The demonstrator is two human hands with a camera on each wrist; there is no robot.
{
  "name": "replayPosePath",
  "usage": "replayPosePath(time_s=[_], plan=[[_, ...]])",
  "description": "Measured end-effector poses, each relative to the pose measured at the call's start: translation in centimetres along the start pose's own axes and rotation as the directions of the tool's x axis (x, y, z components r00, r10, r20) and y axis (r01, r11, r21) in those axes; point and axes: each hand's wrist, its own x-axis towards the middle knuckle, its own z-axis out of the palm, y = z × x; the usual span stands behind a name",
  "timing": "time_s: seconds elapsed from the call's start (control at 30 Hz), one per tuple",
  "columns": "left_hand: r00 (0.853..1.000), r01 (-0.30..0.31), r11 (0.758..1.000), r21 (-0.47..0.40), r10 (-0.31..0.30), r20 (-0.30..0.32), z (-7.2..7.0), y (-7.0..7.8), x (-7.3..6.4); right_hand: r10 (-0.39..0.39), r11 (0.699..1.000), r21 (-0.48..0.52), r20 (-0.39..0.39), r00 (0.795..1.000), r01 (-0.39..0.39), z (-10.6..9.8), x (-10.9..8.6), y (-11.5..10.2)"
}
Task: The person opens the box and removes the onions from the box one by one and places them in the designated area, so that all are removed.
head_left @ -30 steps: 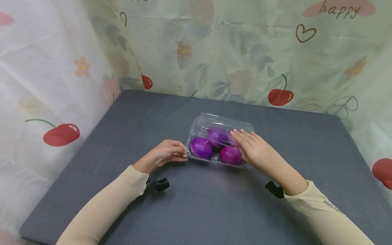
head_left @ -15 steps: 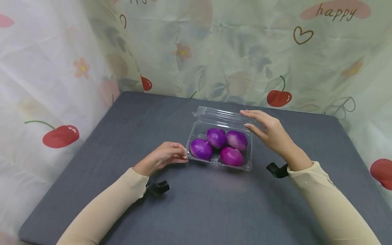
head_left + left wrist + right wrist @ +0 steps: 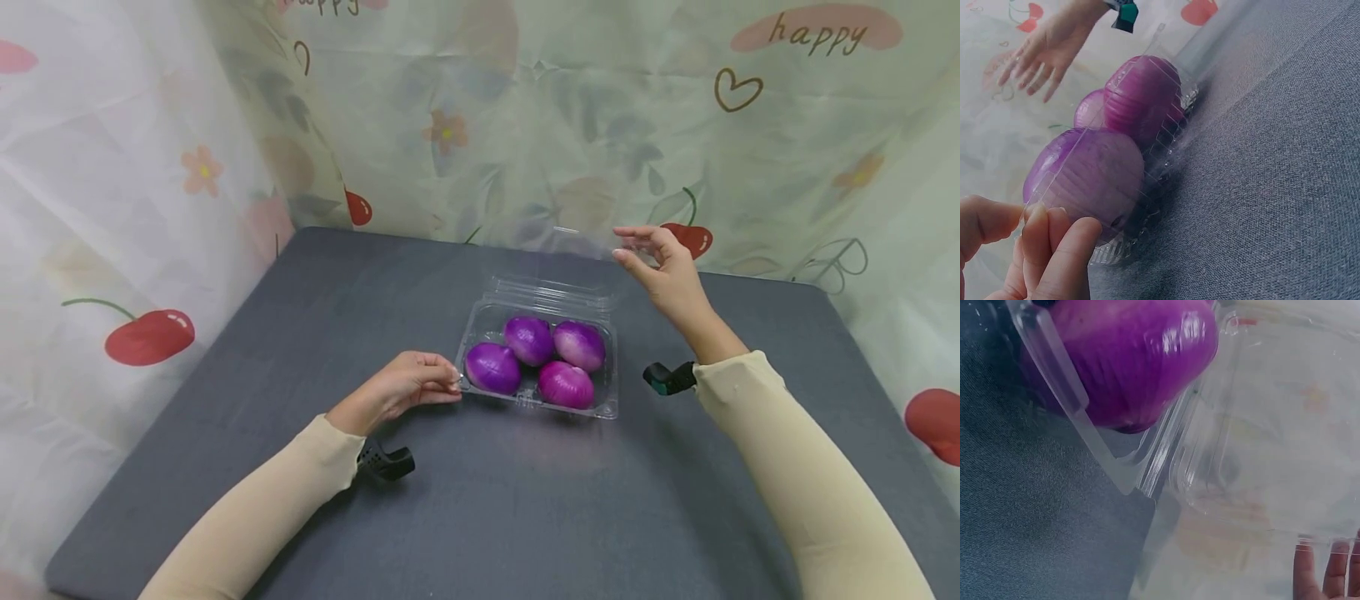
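Note:
A clear plastic clamshell container (image 3: 612,387) sits on the table with several purple onions (image 3: 492,368) inside. My left hand (image 3: 408,385) pinches the container's front left corner between thumb and fingers. The hinged lid (image 3: 1279,444) stands raised at the back of the container, hard to make out against the curtain in the head view. At the lid's right edge is my right hand (image 3: 667,279), its fingers extended and spread apart from the thumb. In the right wrist view, its fingertips (image 3: 1304,550) touch the lid's rim.
The container rests on a dark grey cloth-covered table (image 3: 465,508). A printed curtain (image 3: 450,75) with cherries and flowers hangs behind and at both sides. Black wrist cameras (image 3: 388,462) are strapped under both forearms.
My right hand has moved up and back, swinging the lid from over the onions to upright. The left hand has stayed at the container's corner.

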Motion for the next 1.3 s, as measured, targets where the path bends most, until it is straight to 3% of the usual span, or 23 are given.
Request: replayPosePath(time_s=[0.1,0.27,0.4,0.57,0.8,1.03,1.17,1.3], plan=[[1.0,-0.004,1.0,-0.003,0.004,0.006,0.0,0.0,0.0,0.051,0.999,-0.016,0.009,0.999,-0.051,-0.1,0.6,0.4],[1.0,-0.008,1.0,-0.006,0.008,0.015,-0.1,-0.1,0.1,0.094,0.994,0.051,0.024,0.995,-0.095,0.1,1.2,1.7],[1.0,-0.001,1.0,-0.007,0.001,0.003,0.0,-0.2,0.2,0.121,0.981,0.151,0.022,0.992,-0.123,0.3,1.2,2.8],[1.0,-0.011,1.0,-0.004,0.011,0.015,-0.1,-0.2,0.2,0.175,0.942,0.286,0.026,0.984,-0.175,0.4,0.8,3.9],[1.0,-0.017,1.0,0.004,0.017,0.023,0.0,-0.1,0.0,0.228,0.941,0.238,0.086,0.97,-0.242,0.8,0.2,5.3],[0.999,-0.02,1.0,-0.004,0.02,0.031,0.1,0.0,0.0,0.262,0.899,0.311,0.182,0.948,-0.309,1.0,-0.4,6.6],[0.999,-0.017,1.0,-0.008,0.017,0.03,0.0,0.0,0.0,0.269,0.893,0.315,0.198,0.943,-0.32,1.3,-0.7,7.5],[1.0,-0.01,1.0,-0.009,0.01,0.03,0.0,0.0,0.0,0.321,0.881,0.282,0.237,0.917,-0.381,1.6,-1.0,8.4]])
